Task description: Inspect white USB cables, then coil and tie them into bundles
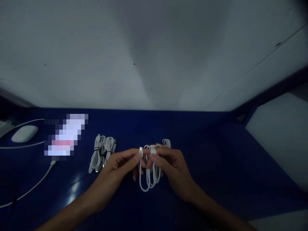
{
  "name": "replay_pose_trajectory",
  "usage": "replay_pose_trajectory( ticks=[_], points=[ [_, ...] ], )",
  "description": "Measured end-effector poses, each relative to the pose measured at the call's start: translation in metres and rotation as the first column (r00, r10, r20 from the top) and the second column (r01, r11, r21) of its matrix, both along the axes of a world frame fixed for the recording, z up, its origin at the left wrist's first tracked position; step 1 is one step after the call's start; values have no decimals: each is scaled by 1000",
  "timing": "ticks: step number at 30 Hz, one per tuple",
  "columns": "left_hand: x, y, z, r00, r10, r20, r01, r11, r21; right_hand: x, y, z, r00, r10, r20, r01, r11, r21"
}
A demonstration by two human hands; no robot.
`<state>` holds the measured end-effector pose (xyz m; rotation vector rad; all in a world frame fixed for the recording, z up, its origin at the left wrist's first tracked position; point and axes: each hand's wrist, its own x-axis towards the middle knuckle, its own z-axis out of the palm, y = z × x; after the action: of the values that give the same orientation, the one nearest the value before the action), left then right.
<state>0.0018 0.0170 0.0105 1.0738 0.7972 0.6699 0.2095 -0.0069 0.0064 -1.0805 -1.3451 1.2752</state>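
A white cable (144, 189) hangs in loops between my two hands, above the blue table. My left hand (125, 162) pinches its small metal-tipped plug between thumb and finger. The wider USB plug is pinched in my right hand (168, 160), just to the right of the small plug. Both metal tips point away from me. Left of my left hand, bundled white cables (97, 154) with black ties lie on the table. Another coiled white cable (166, 142) shows just behind my right hand, partly hidden by it.
On the left, a blurred-out phone (68, 134) lies on the blue table (204, 134) with a white cord (36, 186) at its lower end. A white rounded case (24, 133) sits farther left. A pale wall (96, 64) rises behind the table.
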Motion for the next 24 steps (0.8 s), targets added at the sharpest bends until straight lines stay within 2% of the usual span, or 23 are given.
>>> replay_pose_trajectory(
  ticks=[12, 19, 24],
  points=[
    [0, 0, 3, 1000, 18, 10, -18, 1000, -18, 0, -2, -2, 999, -3, -54, 1, 999, -33],
    [2, 0, -2, 985, 163, 57, -158, 984, -86, 0, -2, 3, 995, 49, -86, -57, 993, -100],
    [3, -1, -5, 988, 148, 39, -145, 986, -83, -5, -4, 9, 995, 79, -66, -87, 988, -129]
  ],
)
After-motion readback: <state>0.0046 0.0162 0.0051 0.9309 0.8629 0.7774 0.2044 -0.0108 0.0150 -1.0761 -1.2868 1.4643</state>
